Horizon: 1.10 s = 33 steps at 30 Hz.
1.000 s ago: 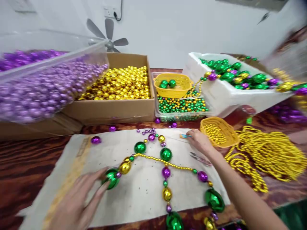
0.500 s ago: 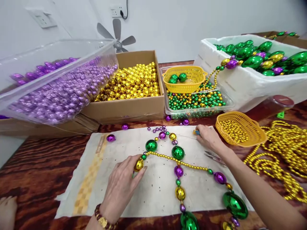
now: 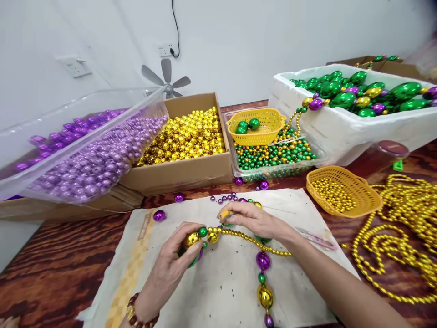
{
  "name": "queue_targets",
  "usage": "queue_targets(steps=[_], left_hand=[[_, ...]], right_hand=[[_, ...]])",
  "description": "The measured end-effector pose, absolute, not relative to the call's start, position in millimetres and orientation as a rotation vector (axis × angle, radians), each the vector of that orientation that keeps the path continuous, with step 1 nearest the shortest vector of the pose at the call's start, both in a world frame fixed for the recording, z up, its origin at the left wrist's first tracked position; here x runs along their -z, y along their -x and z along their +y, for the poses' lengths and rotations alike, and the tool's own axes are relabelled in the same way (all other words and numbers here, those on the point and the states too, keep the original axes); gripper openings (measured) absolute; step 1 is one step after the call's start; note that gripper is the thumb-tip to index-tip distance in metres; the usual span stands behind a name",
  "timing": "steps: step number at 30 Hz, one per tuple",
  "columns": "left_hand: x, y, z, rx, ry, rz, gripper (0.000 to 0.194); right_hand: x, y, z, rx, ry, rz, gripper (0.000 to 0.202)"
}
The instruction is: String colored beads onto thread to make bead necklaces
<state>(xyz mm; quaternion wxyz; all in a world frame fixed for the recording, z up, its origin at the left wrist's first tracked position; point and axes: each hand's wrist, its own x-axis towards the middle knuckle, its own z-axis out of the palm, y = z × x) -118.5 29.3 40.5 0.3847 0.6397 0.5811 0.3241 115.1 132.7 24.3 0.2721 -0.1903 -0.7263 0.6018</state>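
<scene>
My left hand (image 3: 175, 253) pinches a large gold bead (image 3: 192, 239) at the end of the bead string, with a small green bead (image 3: 202, 232) just past its fingertips. My right hand (image 3: 247, 218) holds a small yellow tool (image 3: 224, 214) between thumb and fingers, above the string. A chain of small gold beads (image 3: 252, 238) runs right from between the hands and passes under my right forearm. A strand with a purple bead (image 3: 262, 260) and a large gold bead (image 3: 265, 296) hangs toward me on the white cloth (image 3: 218, 282). Some green beads are partly hidden behind my hands.
Pink-handled scissors (image 3: 317, 239) lie right of my right wrist. A yellow basket (image 3: 368, 200) of gold beads and coiled gold chains (image 3: 409, 214) are farther right. Behind stand a clear purple-bead bin (image 3: 160, 102), a cardboard box (image 3: 184, 175) and a white foam box (image 3: 303, 132).
My right hand has moved left with the yellow tool, from the cloth's right side to beside my left hand. The bead string's left end is lifted and bunched. The camera view has tilted up.
</scene>
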Motion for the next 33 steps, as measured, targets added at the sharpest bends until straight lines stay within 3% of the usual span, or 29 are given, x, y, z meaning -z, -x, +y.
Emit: queue_targets(steps=[9, 14, 26, 33], left_hand=[[-42, 125, 42, -0.827, -1.601, 1.425, 0.032], [-39, 128, 41, -0.833, -1.527, 1.410, 0.030], [-27, 137, 44, -0.890, -1.404, 1.284, 0.024], [-29, 137, 45, -0.914, -1.355, 1.250, 0.024]], right_hand=[[-20, -98, 151, -1.613, 0.518, -2.035, 0.016], [-15, -84, 158, -1.435, 0.506, -2.145, 0.036], [-23, -67, 177, -0.951, 0.272, -2.506, 0.029], [-29, -66, 176, -1.035, 0.356, -2.551, 0.045]])
